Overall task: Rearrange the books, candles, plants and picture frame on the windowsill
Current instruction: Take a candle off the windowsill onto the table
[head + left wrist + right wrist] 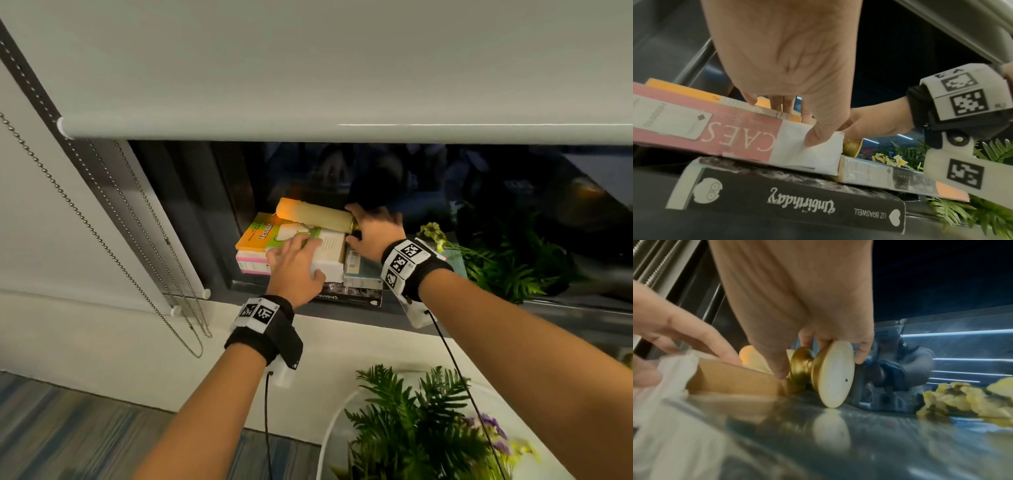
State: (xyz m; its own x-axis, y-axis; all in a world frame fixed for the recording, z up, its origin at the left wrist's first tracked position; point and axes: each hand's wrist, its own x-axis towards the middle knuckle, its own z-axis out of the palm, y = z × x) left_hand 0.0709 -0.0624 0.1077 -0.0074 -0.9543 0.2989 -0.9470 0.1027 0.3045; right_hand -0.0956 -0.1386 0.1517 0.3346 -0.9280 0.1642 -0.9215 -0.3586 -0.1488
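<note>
A cream candle (315, 216) with a glowing orange tip lies on its side across a stack of books on the windowsill (479, 303). My right hand (364, 226) grips its gold holder (803, 368) just behind the round base (835, 374). My left hand (301, 257) lies flat on the white-and-green top book (330, 245), with its thumb (818, 134) pressed on the white corner of the pink-spined book (719, 131). Under these lie an orange book (255, 236), a teal book (363, 270) and a black book (797, 199).
A fern (507, 267) and yellow flowers (433, 233) stand right of the stack on the sill. The roller blind (308, 68) hangs low over the dark glass, its bead chain (102, 240) at the left. Another fern with purple flowers (418, 421) sits below my right arm.
</note>
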